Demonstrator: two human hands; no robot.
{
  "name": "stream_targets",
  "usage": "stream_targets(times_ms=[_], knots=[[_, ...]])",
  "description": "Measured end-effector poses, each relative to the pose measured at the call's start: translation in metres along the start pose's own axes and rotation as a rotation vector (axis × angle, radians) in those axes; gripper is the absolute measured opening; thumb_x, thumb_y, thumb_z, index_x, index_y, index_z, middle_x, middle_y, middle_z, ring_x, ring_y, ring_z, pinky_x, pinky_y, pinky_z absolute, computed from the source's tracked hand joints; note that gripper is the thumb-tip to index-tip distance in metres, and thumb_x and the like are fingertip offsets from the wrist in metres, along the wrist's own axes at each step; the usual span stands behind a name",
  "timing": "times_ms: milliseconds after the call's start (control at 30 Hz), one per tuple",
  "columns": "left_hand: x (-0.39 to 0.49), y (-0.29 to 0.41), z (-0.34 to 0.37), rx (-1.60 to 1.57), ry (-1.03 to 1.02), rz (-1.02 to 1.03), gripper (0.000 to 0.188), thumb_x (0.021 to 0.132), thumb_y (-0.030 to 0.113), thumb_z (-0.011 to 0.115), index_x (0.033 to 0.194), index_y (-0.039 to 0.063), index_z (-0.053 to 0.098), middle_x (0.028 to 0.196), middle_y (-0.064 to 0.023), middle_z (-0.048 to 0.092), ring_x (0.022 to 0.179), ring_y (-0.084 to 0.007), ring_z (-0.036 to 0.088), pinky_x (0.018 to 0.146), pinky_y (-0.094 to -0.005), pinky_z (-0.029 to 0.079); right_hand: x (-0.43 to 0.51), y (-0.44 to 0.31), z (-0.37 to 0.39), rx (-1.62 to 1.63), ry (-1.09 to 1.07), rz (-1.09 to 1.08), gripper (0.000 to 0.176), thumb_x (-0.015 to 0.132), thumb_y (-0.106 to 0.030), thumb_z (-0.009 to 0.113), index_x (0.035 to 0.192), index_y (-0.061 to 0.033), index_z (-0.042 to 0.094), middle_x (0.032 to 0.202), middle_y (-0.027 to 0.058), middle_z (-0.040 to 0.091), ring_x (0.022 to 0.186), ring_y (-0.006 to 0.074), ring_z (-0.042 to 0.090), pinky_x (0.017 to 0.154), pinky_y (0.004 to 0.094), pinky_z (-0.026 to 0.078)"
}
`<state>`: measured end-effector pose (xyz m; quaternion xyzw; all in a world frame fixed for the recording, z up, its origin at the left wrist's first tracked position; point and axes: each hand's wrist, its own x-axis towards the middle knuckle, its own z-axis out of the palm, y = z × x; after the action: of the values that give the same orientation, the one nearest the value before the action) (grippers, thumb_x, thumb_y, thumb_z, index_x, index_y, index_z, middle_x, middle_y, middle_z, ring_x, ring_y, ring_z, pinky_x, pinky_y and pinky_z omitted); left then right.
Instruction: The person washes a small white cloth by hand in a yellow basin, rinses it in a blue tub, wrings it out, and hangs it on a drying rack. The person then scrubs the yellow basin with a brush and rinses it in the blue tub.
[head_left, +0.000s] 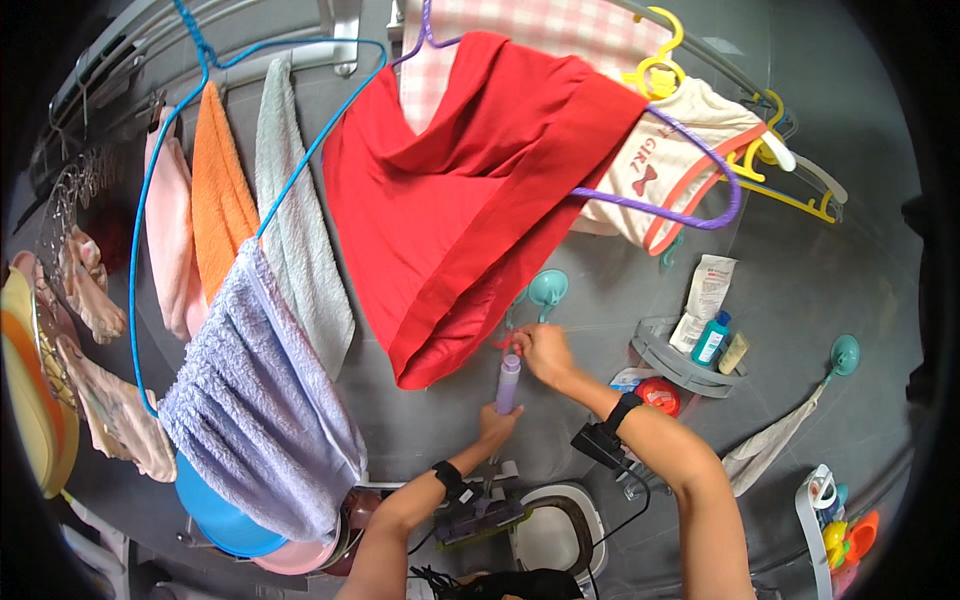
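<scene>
My left hand (500, 422) is closed around the lower end of a purple mop handle (508, 382). Just above it, my right hand (544, 352) pinches a red cord loop (504, 343) at the handle's top, below a teal suction hook (548, 287) on the grey wall. Whether the loop is on a hook cannot be told. The handle seems to lead down to a flat mop head (482, 523) with green edging, near a white bucket (551, 529). A red garment (480, 195) on a purple hanger (660, 206) hangs above my hands.
A lavender towel (262, 405) hangs from a blue hanger (139, 247) at left, before orange (217, 195) and grey towels (296, 210). Bottles stand on a grey corner shelf (686, 364) at right. Blue and pink basins (225, 517) are at lower left; toys (844, 544) sit at lower right.
</scene>
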<state>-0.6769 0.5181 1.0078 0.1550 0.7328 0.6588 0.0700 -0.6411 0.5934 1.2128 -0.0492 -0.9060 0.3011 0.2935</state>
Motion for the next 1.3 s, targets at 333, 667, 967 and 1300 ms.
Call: stream_targets(times_ms=[333,667,967,1300], knots=[[-0.004,0.084,-0.012,-0.034,0.050,-0.004,0.027,0.067,0.020,0.070,0.056,0.001,0.054,0.050,-0.0032,0.051,0.045,-0.0126,0.046,0.044,-0.0304,0.037,0.025,-0.017,-0.027,0.040,0.234,-0.050,0.024,0.082,-0.013,0.045,0.067,0.0013,0.058,0.056,0.0106,0.057,0.050,0.0189,0.056,0.050,0.0318,0.043],[-0.058,0.198,0.012,-0.229,-0.380,0.066,0.027,0.069,0.014,0.068,0.053,0.006,0.047,0.050,0.0014,0.047,0.044,-0.0069,0.040,0.041,-0.0246,0.032,0.003,-0.047,-0.177,0.658,0.000,0.315,0.018,0.082,-0.019,0.052,0.087,-0.0037,0.059,0.078,0.0013,0.055,0.074,0.0086,0.055,0.065,0.0222,0.050],[-0.047,0.157,0.115,-0.092,-0.443,0.053,0.023,0.066,0.018,0.071,0.059,0.003,0.055,0.052,-0.0027,0.052,0.044,-0.0095,0.046,0.041,-0.0257,0.035,-0.015,0.030,-0.222,0.829,0.054,0.573,0.011,0.082,-0.015,0.046,0.080,-0.0078,0.053,0.065,-0.0022,0.051,0.060,0.0078,0.054,0.060,0.0226,0.051],[0.010,0.184,0.179,-0.115,-0.550,-0.040,0.023,0.067,0.015,0.070,0.059,-0.001,0.054,0.055,-0.0056,0.054,0.044,-0.0132,0.049,0.041,-0.0291,0.039,0.043,0.073,-0.216,-0.244,0.627,0.301,0.017,0.075,-0.018,0.060,0.079,-0.0022,0.066,0.067,0.0110,0.063,0.060,0.0166,0.060,0.058,0.0290,0.045]])
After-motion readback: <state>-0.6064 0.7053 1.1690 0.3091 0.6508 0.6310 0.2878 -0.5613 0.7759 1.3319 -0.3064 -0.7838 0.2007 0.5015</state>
